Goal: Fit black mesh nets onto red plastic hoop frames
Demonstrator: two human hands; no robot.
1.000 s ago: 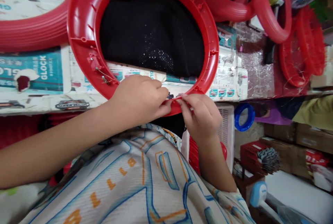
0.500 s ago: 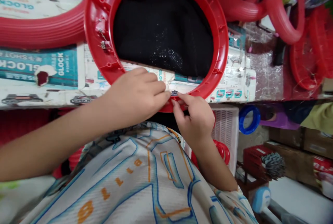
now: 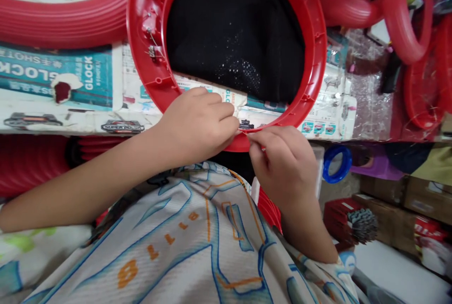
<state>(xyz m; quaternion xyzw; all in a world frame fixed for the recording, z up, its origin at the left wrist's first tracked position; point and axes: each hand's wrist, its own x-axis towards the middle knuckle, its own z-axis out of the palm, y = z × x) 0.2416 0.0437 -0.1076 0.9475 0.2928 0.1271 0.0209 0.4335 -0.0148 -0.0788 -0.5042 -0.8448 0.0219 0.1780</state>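
Now the pinch pts sit a bit apart again: half a sec ago the R hand had its fingertips right up against the L hand, and now a short stretch of rim shows btw them. R thumb + forefinger are pressed together at the near edge of the red ring; L fingers are curled in tight at the same edge, just left of there, and seem to pinch it too. Can't tell if either hand also has something thin btw the tips, too small to make out.

Ring's at upper centre of the frame, underside up, near edge jutting past the cardboard on the bench. Vs 1 sec ago it's turned clockwise: the small metal parts were lower left on it, now they're up its left side. Most of that turn was done by the half-sec mark; since then it's mainly the view that's shifted, w/ bench & all sliding up and right.

Black cloth still fills most of the ring's centre. What it means: prob. a fresh bit of rim under the fingers, w/ the work moving along the edge bit by bit.
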